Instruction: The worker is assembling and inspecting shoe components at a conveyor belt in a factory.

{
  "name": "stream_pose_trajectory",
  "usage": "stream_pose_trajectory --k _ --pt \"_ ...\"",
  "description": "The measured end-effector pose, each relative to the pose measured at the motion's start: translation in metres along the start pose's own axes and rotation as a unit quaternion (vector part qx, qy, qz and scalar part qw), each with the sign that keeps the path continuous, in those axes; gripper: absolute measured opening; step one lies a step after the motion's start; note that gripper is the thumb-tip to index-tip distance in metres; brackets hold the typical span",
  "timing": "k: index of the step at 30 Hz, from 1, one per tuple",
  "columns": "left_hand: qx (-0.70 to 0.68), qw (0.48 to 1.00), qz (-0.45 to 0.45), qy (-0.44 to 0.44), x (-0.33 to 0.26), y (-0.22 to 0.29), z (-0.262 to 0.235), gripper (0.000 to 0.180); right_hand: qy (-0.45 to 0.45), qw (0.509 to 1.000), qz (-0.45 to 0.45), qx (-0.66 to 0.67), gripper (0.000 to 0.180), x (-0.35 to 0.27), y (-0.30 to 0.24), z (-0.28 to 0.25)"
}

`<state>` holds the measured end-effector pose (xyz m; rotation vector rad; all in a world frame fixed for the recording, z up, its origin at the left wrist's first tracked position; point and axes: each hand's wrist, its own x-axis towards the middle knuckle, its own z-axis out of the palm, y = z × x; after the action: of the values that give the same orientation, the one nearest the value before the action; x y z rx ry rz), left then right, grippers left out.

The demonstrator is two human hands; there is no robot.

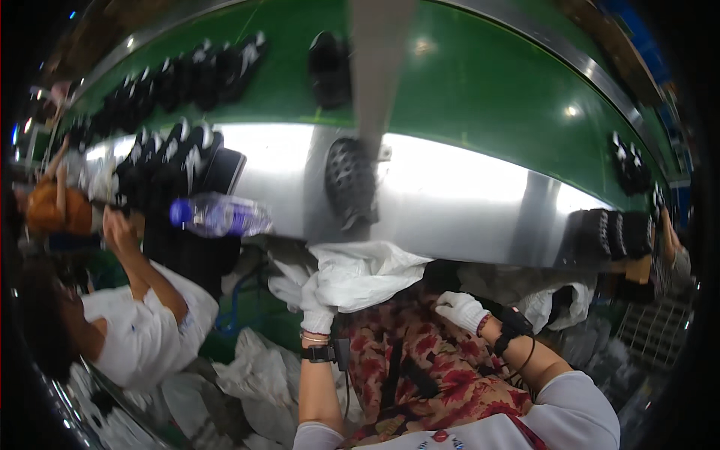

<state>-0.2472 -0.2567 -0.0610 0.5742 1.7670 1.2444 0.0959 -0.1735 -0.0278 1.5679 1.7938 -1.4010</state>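
Observation:
My left hand (pixel 316 307), in a white knit glove, is closed on the edge of a crumpled white plastic bag (pixel 371 274) hanging at the front edge of the metal ledge. My right hand (pixel 459 310), gloved the same way, is just above my lap with its fingers curled in. What it holds, if anything, is hidden. A black shoe (pixel 352 184) lies with its studded sole up on the ledge, beyond the bag. My red flowered apron (pixel 427 352) spreads below both hands.
A bottle with a purple cap (pixel 217 215) lies on the metal ledge (pixel 450 199), left of the shoe. Black shoes (pixel 176 157) crowd the far left. A grey post (pixel 379 67) crosses the green belt (pixel 480 97). A co-worker (pixel 142 322) sits at left, near white bags (pixel 259 382).

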Motion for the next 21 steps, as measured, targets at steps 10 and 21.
stream_pose_trajectory --k 10,21 --pt "0.054 0.991 0.054 0.108 -0.016 -0.096 -0.06 0.03 0.052 0.915 -0.383 -0.117 0.035 0.175 -0.062 0.118" --pt "0.573 0.789 0.036 0.219 0.054 -0.229 -0.098 0.016 0.093 0.949 -0.285 -0.097 0.026 0.149 -0.054 0.106"
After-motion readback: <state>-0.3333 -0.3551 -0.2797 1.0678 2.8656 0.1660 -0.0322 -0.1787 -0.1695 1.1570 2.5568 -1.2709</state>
